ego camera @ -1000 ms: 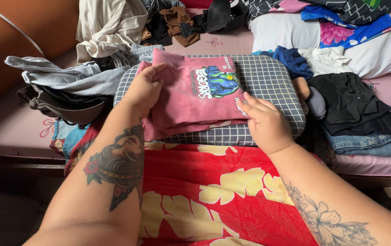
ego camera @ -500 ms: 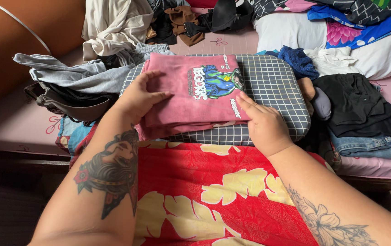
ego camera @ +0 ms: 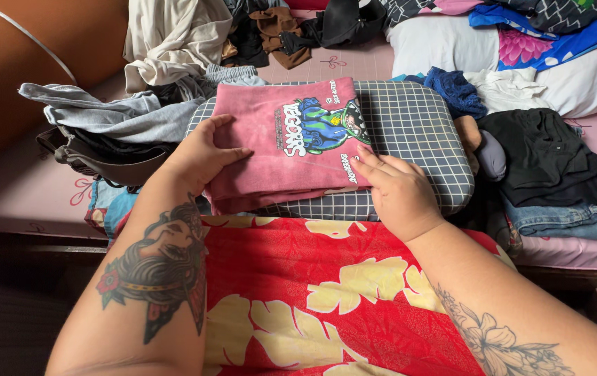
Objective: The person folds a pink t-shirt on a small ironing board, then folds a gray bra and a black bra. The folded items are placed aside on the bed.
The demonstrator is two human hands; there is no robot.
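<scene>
Left hand (ego camera: pixel 200 157) is lying flat with fingers spread, thumb out, pressing down on the left edge of a folded pink shirt (ego camera: pixel 271 157), not really gripping it. Right hand (ego camera: pixel 392 191) is also loose and open, fingertips resting on the shirt's lower right corner, palm down on the checked cushion (ego camera: pixel 417 132) underneath. So the shirt sits between both hands, on top of that grey grid cushion, printed side up. Just behind the left hand there's a grey garment (ego camera: pixel 104 115) over a dark bag, and a beige pile (ego camera: pixel 173 38) further back. Out past the right hand is a stack of black clothes (ego camera: pixel 549 157) on folded jeans (ego camera: pixel 570 216). Below both wrists: red cloth (ego camera: pixel 312 292) with yellow leaves.
</scene>
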